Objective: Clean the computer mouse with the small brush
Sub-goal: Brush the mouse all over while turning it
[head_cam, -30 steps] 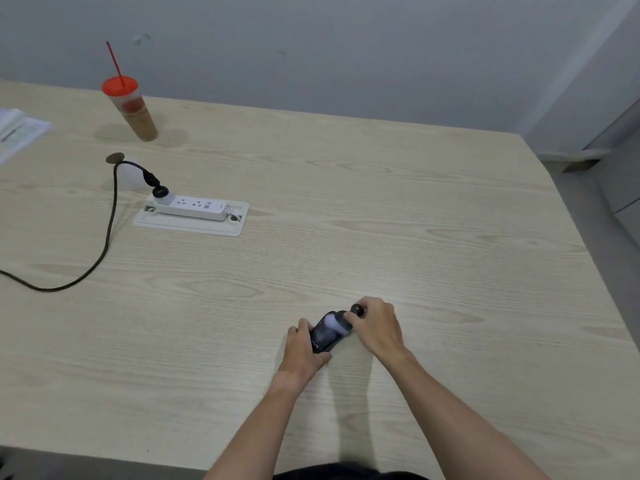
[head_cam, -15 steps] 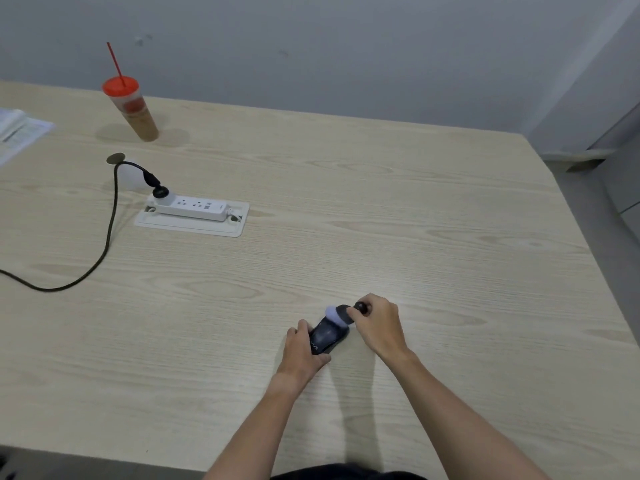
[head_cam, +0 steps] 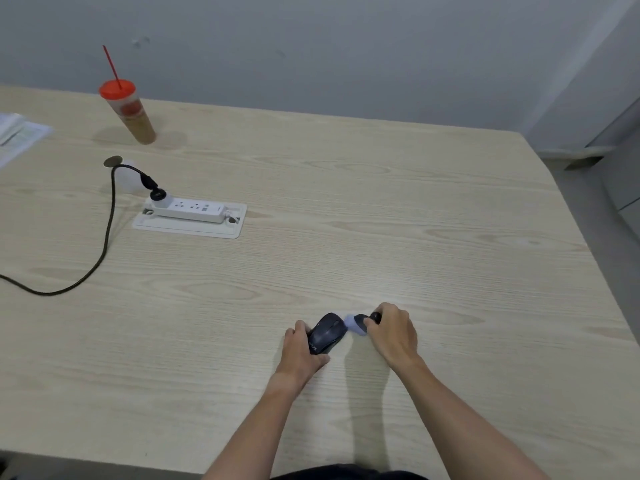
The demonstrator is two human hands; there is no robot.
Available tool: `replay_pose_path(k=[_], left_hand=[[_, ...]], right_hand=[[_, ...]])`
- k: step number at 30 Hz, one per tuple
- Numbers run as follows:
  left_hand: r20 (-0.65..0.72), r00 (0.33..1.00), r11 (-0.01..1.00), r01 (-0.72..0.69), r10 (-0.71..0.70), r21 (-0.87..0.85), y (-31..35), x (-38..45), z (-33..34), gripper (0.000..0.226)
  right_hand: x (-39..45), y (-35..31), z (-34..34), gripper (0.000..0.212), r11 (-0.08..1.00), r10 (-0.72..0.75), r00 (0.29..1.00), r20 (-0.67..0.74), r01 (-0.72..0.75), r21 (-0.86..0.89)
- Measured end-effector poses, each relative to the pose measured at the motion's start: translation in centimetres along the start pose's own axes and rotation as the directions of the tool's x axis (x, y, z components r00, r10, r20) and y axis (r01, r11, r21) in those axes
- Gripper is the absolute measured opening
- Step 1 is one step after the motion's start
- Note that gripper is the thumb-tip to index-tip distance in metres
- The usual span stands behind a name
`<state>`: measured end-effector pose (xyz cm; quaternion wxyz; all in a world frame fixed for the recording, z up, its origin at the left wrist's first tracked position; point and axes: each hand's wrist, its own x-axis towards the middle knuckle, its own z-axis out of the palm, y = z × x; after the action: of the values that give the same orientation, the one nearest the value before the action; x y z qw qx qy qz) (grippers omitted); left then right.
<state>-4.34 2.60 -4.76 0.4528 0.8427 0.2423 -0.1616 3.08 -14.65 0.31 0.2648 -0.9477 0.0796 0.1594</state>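
The mouse (head_cam: 327,332) in the left hand (head_cam: 300,351) is dark grey. The brush (head_cam: 356,324) in the right hand (head_cam: 393,332) has pale lilac bristles and a black handle. The table (head_cam: 381,220) under both is pale wood-grain.

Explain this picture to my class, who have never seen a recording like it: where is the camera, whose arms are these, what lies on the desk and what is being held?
The camera sits on a person's head, looking forward and down, so the two bare arms are the wearer's own. The left hand steadies a dark computer mouse on the wooden table. The right hand holds a small brush, its pale bristles against the mouse's right side. Farther back are a white power strip with a black cable plugged in, a red-lidded cup with a straw, and some papers at the left edge.
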Motion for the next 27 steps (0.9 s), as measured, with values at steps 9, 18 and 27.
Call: replay_pose_path(k=[9,18,27], left_hand=[[0.000,1.000,1.000,0.005,-0.005,-0.014,-0.4,0.3,0.1,0.049],[-0.005,0.999,0.996,0.051,-0.052,-0.071,-0.7,0.9,0.4,0.055],[-0.041,0.993,0.979,0.105,-0.114,-0.175,-1.5,1.5,1.0,0.062]], right_hand=[[-0.3,-0.7,0.1,0.017,0.982,-0.149,0.989,-0.015,0.147,-0.122],[-0.1,-3.9,0.2,0.023,0.929,-0.323,0.939,0.115,0.338,-0.152],[0.7,-6.4,0.2,0.032,0.953,-0.287,0.905,0.314,0.303,-0.001]])
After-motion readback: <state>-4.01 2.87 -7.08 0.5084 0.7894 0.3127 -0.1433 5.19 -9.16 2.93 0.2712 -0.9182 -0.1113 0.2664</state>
